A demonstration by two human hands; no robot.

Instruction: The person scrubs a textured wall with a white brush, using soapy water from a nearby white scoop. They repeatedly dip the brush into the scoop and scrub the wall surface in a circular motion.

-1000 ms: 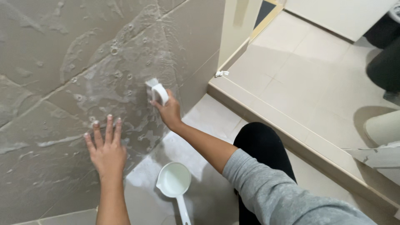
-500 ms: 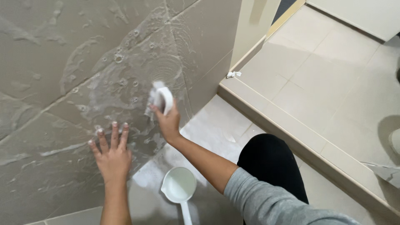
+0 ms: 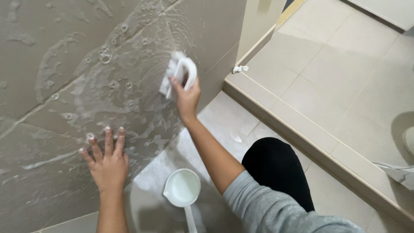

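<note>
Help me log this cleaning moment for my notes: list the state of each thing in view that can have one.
Scrub brush: gripped by its handle, pressed to the wall.
Right hand: closed on the brush.
Left hand: flat, fingers spread, on the wall.
Tiled wall: wet, streaked with soapy foam.
White ladle: lying on the floor, bowl up; contents unclear.
Floor: wet and sudsy near the wall.

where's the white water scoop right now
In the head view the white scoop sits on the floor at bottom centre, below the soapy wall, between the left hand and the right forearm.
</note>
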